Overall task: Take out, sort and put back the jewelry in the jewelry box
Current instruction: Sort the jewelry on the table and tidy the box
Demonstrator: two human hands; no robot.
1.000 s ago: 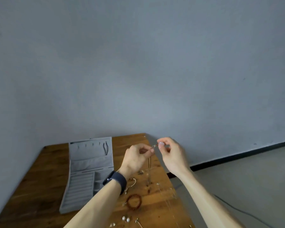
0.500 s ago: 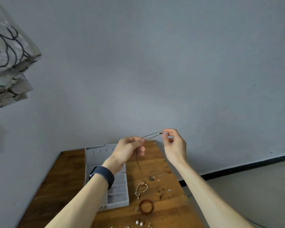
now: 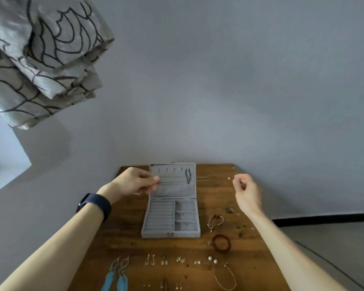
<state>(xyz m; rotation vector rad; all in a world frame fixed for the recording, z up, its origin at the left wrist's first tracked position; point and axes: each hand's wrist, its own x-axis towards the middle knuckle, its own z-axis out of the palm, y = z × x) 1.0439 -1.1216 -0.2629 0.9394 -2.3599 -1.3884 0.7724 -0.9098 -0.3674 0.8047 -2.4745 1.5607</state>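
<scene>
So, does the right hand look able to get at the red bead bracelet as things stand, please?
Probably yes: the way from the right hand to the red bead bracelet looks free, though its grip is pinching the thin chain.

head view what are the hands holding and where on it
A thin necklace chain, stretched taut: left hand pinches one end, right hand pinches the other.

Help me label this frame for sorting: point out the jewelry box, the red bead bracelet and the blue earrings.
jewelry box (image 3: 156, 234): head view, on its front wall.
red bead bracelet (image 3: 224, 249): head view, on its lower arc.
blue earrings (image 3: 109, 281): head view, on the left earring's blue drop.
</scene>
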